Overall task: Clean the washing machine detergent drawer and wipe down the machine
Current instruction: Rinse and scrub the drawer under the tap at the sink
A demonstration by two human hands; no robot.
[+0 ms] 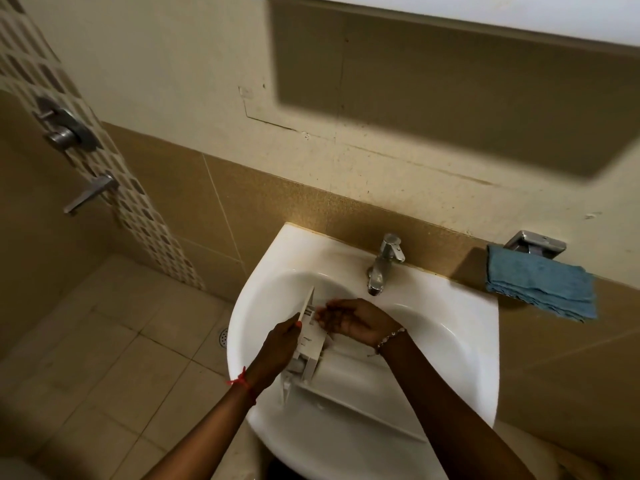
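Note:
The white plastic detergent drawer (308,344) stands on end, tilted, inside the white wash basin (450,327). My left hand (277,344) grips its left side from outside, thumb on the upper edge. My right hand (349,318) lies against the drawer's inner compartments, fingers spread and pointing left, nothing held in it. The drawer's long front panel (353,403) rests low in the basin toward me. No water runs from the chrome tap (382,263).
A folded blue cloth (540,284) hangs from a chrome holder (535,241) on the wall to the right of the basin. Shower fittings (65,131) stick out of the tiled wall at left. A floor drain (223,337) sits beside the basin.

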